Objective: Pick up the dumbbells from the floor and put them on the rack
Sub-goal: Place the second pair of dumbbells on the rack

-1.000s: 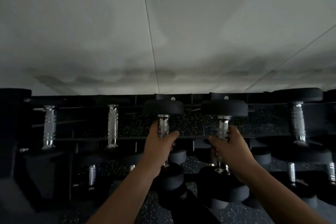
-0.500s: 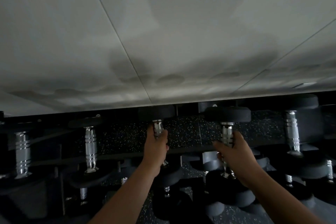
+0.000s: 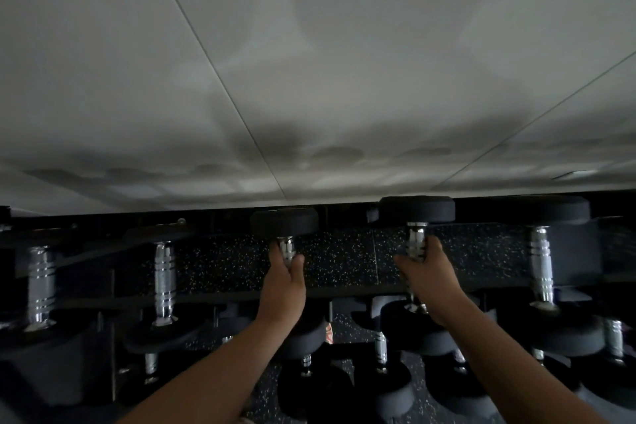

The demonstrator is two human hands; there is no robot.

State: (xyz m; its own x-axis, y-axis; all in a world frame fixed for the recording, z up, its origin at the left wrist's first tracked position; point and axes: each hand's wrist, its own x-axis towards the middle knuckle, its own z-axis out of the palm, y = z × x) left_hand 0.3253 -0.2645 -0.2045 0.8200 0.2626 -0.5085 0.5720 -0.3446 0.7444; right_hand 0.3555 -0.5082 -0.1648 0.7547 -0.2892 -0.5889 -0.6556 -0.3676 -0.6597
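Both dumbbells are at the top row of the rack, one in each of my hands.

My left hand (image 3: 284,280) is closed around the metal handle of the left dumbbell (image 3: 284,222), and my right hand (image 3: 428,277) is closed around the handle of the right dumbbell (image 3: 416,209); both lie across the top rails of the rack (image 3: 220,301), between the dumbbells already stored. The light is weak, so I cannot tell if the black ends sit fully on the rails. If I let go too early, I think a dumbbell can roll off and fall onto the lower row or the floor (image 3: 344,258).
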